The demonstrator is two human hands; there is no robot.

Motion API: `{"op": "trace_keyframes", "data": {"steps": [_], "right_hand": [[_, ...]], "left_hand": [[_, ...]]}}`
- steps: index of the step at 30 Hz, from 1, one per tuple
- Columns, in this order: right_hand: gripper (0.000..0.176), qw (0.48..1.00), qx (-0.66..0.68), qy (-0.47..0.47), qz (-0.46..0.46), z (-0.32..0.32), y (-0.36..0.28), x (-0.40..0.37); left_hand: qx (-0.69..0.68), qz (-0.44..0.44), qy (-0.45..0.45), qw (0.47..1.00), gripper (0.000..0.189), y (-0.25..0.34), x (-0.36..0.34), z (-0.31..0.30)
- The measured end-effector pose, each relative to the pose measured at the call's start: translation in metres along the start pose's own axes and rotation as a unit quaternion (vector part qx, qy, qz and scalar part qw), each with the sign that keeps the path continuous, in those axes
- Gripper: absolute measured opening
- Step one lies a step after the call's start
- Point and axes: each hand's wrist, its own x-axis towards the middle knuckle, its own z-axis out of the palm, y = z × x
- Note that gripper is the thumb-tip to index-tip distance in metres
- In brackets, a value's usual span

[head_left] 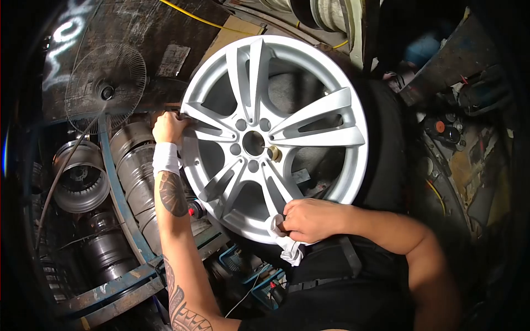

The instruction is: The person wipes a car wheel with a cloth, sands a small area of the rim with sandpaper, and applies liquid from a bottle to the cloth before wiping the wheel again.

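Observation:
A large silver wheel rim [353, 165] with paired spokes faces the camera in the middle of the view. At the rim's left edge, my left hand [169, 128] is closed around the outer lip, a white band on its wrist. My right hand [310, 220] is closed on a white cloth [291, 251] at the lower edge, by the end of a spoke. Part of the cloth hangs below the fingers. A brass-coloured piece [274, 153] sits in one of the holes around the hub opening.
Several rims [81, 176] stand on a blue metal rack [118, 193] at the left, below a wire fan [106, 91]. Blue baskets [265, 287] are low in the middle. Tools and parts [446, 132] lie at the right.

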Motion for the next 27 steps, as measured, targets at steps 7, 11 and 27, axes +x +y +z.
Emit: {"op": "trace_keyframes", "data": {"steps": [7,11,27], "right_hand": [[0.015,1.000,-0.009,-0.021,0.004,0.006,0.007,0.003],[0.011,1.000,-0.001,-0.012,-0.002,0.006,0.007,0.003],[0.015,0.998,-0.039,-0.051,0.019,-0.003,0.000,0.008]], "left_hand": [[-0.016,0.058,-0.038,0.998,0.036,-0.023,0.011,-0.003],[0.000,0.067,-0.046,0.997,0.037,-0.021,0.013,0.001],[-0.092,0.001,0.097,0.991,0.033,-0.060,-0.028,0.012]]}}
